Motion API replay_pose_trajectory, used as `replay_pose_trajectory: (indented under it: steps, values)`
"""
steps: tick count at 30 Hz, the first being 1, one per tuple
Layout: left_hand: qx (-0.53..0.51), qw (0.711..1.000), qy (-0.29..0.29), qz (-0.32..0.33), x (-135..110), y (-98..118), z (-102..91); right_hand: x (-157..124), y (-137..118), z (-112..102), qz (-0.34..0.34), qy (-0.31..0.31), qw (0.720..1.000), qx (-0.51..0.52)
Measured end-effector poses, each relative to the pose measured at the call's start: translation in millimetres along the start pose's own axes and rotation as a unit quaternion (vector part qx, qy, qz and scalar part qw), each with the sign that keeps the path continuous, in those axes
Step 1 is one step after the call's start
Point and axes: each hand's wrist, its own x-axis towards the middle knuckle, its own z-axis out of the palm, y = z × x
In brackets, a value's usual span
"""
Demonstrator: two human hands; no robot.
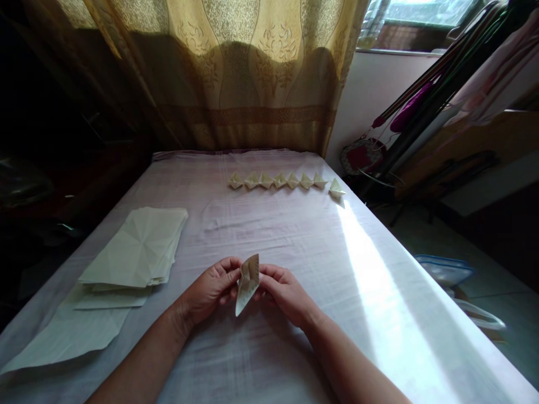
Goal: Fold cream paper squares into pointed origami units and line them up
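Both my hands meet over the middle of a table covered in a pale pink cloth (295,235). My left hand (210,289) pinches the left side of a small folded paper piece (247,282), fingers closed on it. My right hand (284,292) pinches its right side. The paper stands on edge between them, pointed end down. A row of several finished folded paper shapes (278,180) lies along the far side of the table.
A stack of creased paper sheets (138,249) lies at the left, over a larger flat sheet (67,334). A yellow patterned curtain (248,73) hangs behind the table. Rods and clutter (425,101) lean at the right; a plastic bag (446,269) lies on the floor.
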Motion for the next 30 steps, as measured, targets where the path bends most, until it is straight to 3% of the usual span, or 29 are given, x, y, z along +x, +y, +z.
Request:
replay_pose_trajectory:
  steps: [6,17,25,30]
  values:
    - [0.012,0.998,0.053,0.013,0,-1,5.1,0,2,-1,0.005,0.001,0.997,0.076]
    - [-0.051,0.996,0.067,0.013,1,-4,12.8,0,3,-3,0.068,-0.012,0.981,0.179]
    - [-0.102,0.994,0.047,-0.012,0,-6,15.6,2,7,-5,0.066,-0.035,0.972,0.222]
    - [-0.163,0.986,0.006,-0.035,1,-7,16.2,2,6,-4,0.056,-0.052,0.974,0.212]
